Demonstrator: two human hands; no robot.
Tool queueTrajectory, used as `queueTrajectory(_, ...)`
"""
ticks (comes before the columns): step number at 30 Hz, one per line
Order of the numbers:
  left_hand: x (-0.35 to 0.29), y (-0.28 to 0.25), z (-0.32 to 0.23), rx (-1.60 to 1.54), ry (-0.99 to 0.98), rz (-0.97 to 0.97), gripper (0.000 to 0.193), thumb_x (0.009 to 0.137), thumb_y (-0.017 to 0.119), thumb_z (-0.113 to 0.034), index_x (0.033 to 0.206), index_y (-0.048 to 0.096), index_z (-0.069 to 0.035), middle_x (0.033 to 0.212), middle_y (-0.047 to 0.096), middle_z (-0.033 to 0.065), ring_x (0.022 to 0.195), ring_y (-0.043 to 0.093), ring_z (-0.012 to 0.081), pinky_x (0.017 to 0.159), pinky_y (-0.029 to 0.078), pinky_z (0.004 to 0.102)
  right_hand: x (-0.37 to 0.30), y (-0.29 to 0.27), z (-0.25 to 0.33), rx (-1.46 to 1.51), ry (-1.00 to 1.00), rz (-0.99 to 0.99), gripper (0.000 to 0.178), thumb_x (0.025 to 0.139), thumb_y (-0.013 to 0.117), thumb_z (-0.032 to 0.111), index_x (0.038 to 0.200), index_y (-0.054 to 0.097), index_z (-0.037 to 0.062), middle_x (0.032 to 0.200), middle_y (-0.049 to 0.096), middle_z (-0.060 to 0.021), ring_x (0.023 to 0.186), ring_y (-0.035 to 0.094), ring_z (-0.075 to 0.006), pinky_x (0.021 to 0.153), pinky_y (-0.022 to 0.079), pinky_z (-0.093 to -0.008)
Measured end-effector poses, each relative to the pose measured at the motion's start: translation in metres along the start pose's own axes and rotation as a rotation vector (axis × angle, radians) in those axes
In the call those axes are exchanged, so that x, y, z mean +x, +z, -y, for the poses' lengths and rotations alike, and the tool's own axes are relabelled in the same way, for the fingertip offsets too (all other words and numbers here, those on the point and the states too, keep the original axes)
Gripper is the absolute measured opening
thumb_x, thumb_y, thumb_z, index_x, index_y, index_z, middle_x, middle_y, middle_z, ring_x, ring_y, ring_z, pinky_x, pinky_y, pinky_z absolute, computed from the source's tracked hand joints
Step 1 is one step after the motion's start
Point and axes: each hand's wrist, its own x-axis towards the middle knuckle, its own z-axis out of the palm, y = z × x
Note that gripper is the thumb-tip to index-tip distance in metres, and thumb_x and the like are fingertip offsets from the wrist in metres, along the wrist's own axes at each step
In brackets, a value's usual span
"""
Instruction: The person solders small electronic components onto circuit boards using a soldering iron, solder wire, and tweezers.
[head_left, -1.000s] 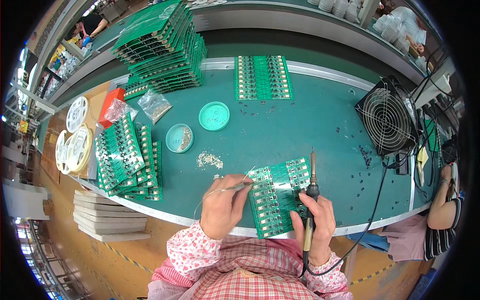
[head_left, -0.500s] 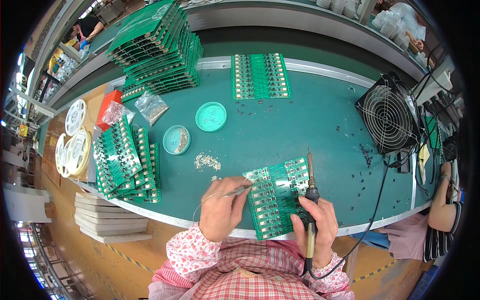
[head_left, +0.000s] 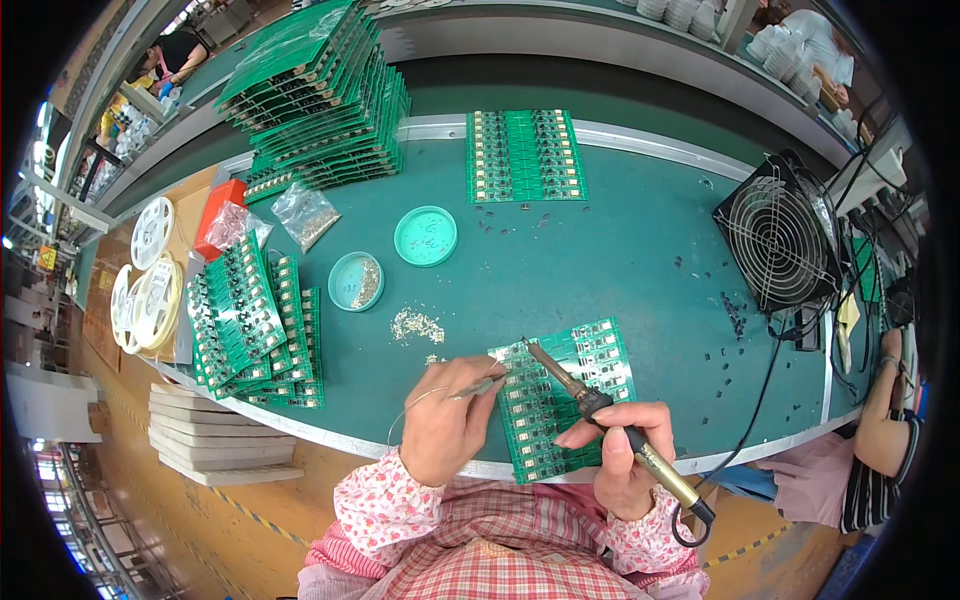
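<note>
Stacked green boards (head_left: pixel 315 95), two round teal dishes (head_left: pixel 425 236), white reels (head_left: pixel 140 290) and a wire-guarded fan (head_left: pixel 785 245) are seen.

Green circuit panel under a soldering iron at the near edge of the table

The green circuit panel (head_left: pixel 560 410) lay flat, slightly askew, its rows of small boards running near to far. A soldering iron (head_left: pixel 590 400) with a dark grip slanted across it, tip touching the panel's far-left part. A thin solder wire (head_left: pixel 425 400) curved in from the left, ending just beside that tip.
</note>
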Motion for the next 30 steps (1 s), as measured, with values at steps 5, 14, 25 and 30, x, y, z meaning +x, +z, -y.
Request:
queueTrajectory(5,0.0,-0.002,-0.003,-0.02,-0.079,0.039,0.02,0.083,0.07,0.004,0.102,0.068,-0.003,0.101,0.07,0.0115,0.087,0.066,0.0343,0.083,0.051,0.0426,0.003,-0.001,-0.003,0.004,-0.051,0.059,0.013,0.098,0.059,0.011,0.104,0.057,-0.0003,0.074,0.071,-0.0144,0.07,0.074,-0.0222,0.064,0.06,-0.0334)
queueTrajectory(14,0.0,-0.003,-0.002,-0.007,-0.041,0.028,0.021,0.082,0.071,0.003,0.103,0.069,-0.003,0.101,0.07,0.0119,0.088,0.067,0.0334,0.082,0.052,0.0411,0.003,0.0,-0.006,0.044,-0.066,0.058,0.015,0.099,0.059,0.014,0.103,0.058,0.0002,0.071,0.071,-0.0141,0.066,0.073,-0.0222,0.061,0.059,-0.0331)
queueTrajectory(25,-0.001,-0.002,-0.001,-0.011,-0.032,0.015,0.021,0.081,0.071,0.005,0.101,0.07,-0.002,0.101,0.071,0.012,0.087,0.067,0.0315,0.077,0.052,0.0379,0.007,-0.006,0.007,-0.24,0.14,0.087,0.013,0.096,0.064,0.015,0.097,0.063,0.0022,0.066,0.069,-0.0058,0.059,0.07,-0.0135,0.057,0.054,-0.0279)
queueTrajectory(30,-0.001,-0.001,0.0,-0.011,-0.034,0.017,0.021,0.081,0.072,0.005,0.101,0.07,-0.002,0.1,0.071,0.0118,0.087,0.067,0.031,0.077,0.053,0.0376,0.01,-0.001,0.006,-0.273,0.138,0.132,0.013,0.096,0.064,0.015,0.098,0.063,0.0024,0.063,0.068,-0.0051,0.058,0.07,-0.0133,0.056,0.053,-0.0268)
